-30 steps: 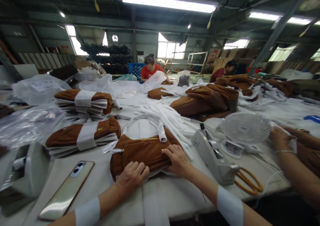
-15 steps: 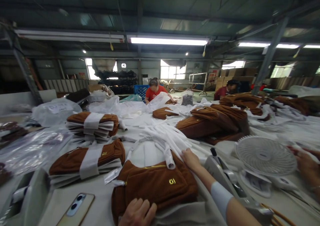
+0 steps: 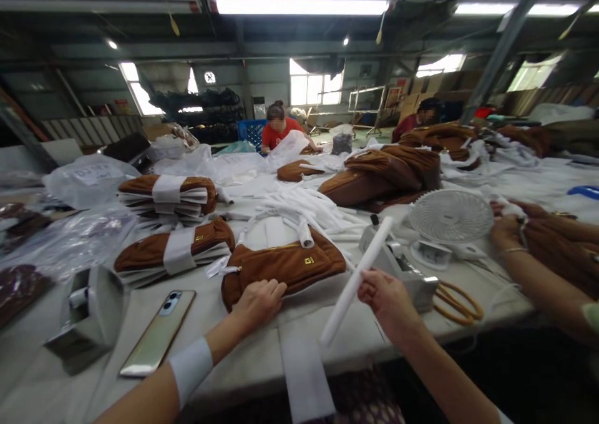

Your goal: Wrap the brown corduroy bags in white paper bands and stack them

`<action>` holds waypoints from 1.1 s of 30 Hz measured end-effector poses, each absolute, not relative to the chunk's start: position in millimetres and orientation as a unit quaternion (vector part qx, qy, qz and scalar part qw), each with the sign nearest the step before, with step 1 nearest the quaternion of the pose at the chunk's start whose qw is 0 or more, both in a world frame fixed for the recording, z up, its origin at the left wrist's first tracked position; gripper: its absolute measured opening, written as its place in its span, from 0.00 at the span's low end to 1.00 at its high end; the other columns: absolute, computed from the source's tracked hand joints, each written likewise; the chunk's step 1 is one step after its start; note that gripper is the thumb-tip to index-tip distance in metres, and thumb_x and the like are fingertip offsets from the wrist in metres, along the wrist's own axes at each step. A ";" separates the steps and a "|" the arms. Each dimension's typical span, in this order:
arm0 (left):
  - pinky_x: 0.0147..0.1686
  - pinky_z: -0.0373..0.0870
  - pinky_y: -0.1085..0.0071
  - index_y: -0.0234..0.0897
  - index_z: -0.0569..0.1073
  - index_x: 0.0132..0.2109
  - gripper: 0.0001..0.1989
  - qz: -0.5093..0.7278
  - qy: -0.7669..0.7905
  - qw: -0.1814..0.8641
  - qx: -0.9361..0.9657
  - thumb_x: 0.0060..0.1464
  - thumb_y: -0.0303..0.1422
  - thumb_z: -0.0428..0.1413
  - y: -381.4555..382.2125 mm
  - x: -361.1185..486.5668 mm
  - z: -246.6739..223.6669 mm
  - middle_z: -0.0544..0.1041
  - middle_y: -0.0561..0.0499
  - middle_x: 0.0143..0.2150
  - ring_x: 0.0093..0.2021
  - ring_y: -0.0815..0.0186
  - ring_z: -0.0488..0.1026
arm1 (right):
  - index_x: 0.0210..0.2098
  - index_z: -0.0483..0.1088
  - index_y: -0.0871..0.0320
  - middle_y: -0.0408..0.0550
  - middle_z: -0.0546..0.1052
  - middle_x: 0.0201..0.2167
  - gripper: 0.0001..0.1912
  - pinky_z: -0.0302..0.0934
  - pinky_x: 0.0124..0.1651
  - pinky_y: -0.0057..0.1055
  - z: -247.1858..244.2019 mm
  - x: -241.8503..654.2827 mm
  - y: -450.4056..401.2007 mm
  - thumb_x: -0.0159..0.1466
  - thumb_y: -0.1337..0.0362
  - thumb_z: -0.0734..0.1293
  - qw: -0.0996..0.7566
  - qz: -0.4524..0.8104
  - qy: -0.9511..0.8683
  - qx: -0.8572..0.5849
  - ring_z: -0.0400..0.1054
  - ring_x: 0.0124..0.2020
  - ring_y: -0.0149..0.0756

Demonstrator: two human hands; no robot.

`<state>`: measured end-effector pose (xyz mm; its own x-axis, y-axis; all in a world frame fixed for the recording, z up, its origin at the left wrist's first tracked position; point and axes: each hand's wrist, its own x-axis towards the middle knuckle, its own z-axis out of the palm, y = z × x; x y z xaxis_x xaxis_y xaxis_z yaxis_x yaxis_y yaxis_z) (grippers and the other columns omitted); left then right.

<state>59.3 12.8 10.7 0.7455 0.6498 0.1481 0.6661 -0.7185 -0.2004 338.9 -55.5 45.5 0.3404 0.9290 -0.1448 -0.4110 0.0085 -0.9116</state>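
A brown handbag (image 3: 285, 265) with a gold emblem and zip lies on the table before me. White wrapping covers its raised handle (image 3: 247, 230). My left hand (image 3: 260, 302) is at the bag's lower front edge, fingers curled against it; the thumb is hidden. Right of the bag, my right hand (image 3: 386, 293) pinches a long white strip (image 3: 356, 281), which looks like rolled soft foam and slants upward to the right. Beyond the bag lies a loose heap of similar white strips (image 3: 299, 204).
Stacked, banded brown bags (image 3: 210, 233) lie on the left, near a phone (image 3: 161, 330) and a grey tape dispenser (image 3: 88, 315). Right are another dispenser (image 3: 414, 280), a white fan (image 3: 452, 215), orange-handled scissors (image 3: 461, 305) and another person's hands (image 3: 510, 227). A flat white sheet (image 3: 304, 374) overhangs the table edge.
My right hand has come back from the strip heap toward me, now with a white strip in it. My left hand stays at the bag's lower edge. The view has tilted down.
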 end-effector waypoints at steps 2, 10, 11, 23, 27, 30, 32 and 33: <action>0.36 0.70 0.66 0.39 0.68 0.47 0.08 -0.016 -0.352 0.103 -0.930 0.61 0.32 0.53 15.1 58.4 18.9 0.73 0.51 0.38 0.37 0.61 0.73 | 0.31 0.69 0.60 0.42 0.71 0.22 0.15 0.62 0.22 0.21 23.2 309.9 -86.9 0.50 0.62 0.76 0.619 0.588 -0.192 -0.484 0.66 0.21 0.27; 0.34 0.67 0.70 0.39 0.66 0.48 0.07 0.031 -0.333 0.066 -0.940 0.63 0.33 0.52 17.7 57.6 42.9 0.75 0.51 0.40 0.39 0.62 0.75 | 0.29 0.69 0.61 0.45 0.76 0.26 0.13 0.68 0.28 0.22 -8.4 237.6 -86.6 0.51 0.68 0.77 0.570 0.679 -0.106 -0.450 0.74 0.28 0.31; 0.33 0.67 0.70 0.40 0.66 0.48 0.07 0.034 -0.331 0.063 -0.941 0.63 0.33 0.51 18.8 57.4 45.6 0.75 0.51 0.40 0.38 0.62 0.75 | 0.28 0.69 0.61 0.45 0.76 0.26 0.12 0.68 0.28 0.22 -9.2 235.6 -80.3 0.51 0.69 0.77 0.568 0.683 -0.103 -0.446 0.74 0.28 0.31; 0.32 0.64 0.71 0.41 0.67 0.49 0.09 0.045 -0.330 0.070 -0.940 0.66 0.40 0.50 20.5 57.9 58.1 0.73 0.52 0.40 0.38 0.64 0.74 | 0.31 0.72 0.61 0.46 0.78 0.29 0.09 0.72 0.34 0.24 -13.8 217.8 -18.9 0.54 0.79 0.71 0.542 0.713 -0.098 -0.434 0.73 0.28 0.29; 0.33 0.65 0.68 0.41 0.67 0.49 0.11 0.043 -0.318 0.101 -0.942 0.63 0.40 0.54 16.5 58.3 49.4 0.70 0.50 0.40 0.38 0.62 0.72 | 0.32 0.72 0.61 0.46 0.78 0.31 0.11 0.73 0.36 0.25 -17.2 215.4 -16.1 0.53 0.80 0.69 0.541 0.707 -0.117 -0.440 0.73 0.29 0.29; 0.34 0.65 0.66 0.41 0.66 0.50 0.10 0.029 -0.316 0.128 -0.940 0.64 0.37 0.52 13.9 55.9 36.6 0.69 0.48 0.40 0.38 0.61 0.69 | 0.31 0.71 0.61 0.46 0.78 0.32 0.11 0.73 0.36 0.24 -20.8 217.7 -17.3 0.51 0.80 0.70 0.534 0.691 -0.155 -0.462 0.73 0.29 0.29; 0.35 0.64 0.65 0.41 0.66 0.52 0.09 0.019 -0.313 0.143 -0.939 0.65 0.32 0.48 13.1 52.0 26.3 0.68 0.47 0.40 0.38 0.61 0.68 | 0.30 0.72 0.61 0.46 0.78 0.30 0.10 0.72 0.32 0.24 -23.4 222.1 -16.7 0.51 0.77 0.72 0.514 0.678 -0.194 -0.488 0.72 0.27 0.29; 0.36 0.64 0.65 0.41 0.66 0.52 0.10 0.015 -0.309 0.147 -0.939 0.65 0.30 0.46 13.1 49.4 21.4 0.67 0.47 0.39 0.38 0.61 0.68 | 0.30 0.72 0.61 0.47 0.78 0.27 0.09 0.70 0.28 0.24 -24.8 225.6 -16.1 0.51 0.75 0.73 0.497 0.671 -0.218 -0.505 0.71 0.25 0.30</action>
<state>49.4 13.1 21.4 0.8085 0.5852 0.0630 0.5764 -0.7655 -0.2860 225.6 -16.1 -24.8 0.0053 0.8872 -0.4613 -0.4471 -0.4105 -0.7947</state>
